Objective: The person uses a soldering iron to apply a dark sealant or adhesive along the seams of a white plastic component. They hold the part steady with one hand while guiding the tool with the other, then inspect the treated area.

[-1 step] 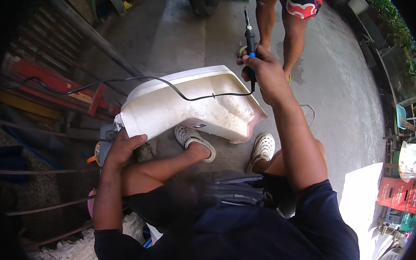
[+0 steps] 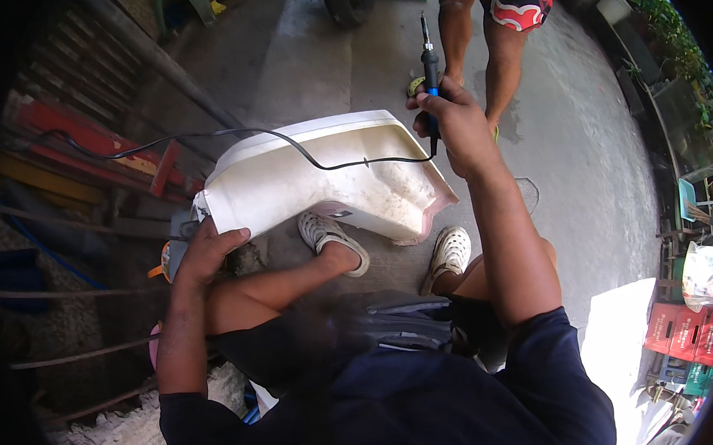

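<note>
My right hand (image 2: 452, 121) is closed around a soldering iron (image 2: 430, 65) with a black and blue handle, held upright with its metal tip pointing away from me. A black cord (image 2: 280, 136) runs from the handle's lower end leftward across the panel. My left hand (image 2: 207, 251) grips the near left end of a large white moulded plastic panel (image 2: 295, 171), thumb on top and fingers hidden beneath. The panel's hollow, dirt-smudged inner side faces me, and its right end has a pinkish, uneven edge (image 2: 431, 214). The iron's tip is apart from the panel.
Another person's legs (image 2: 503, 73) stand just beyond my right hand. A black tyre (image 2: 349, 0) is at the far side. Metal bars (image 2: 151, 59) and a red piece (image 2: 95, 140) line the left. Red crates (image 2: 687, 332) sit at the right. My feet in white clogs (image 2: 452, 250) are below the panel.
</note>
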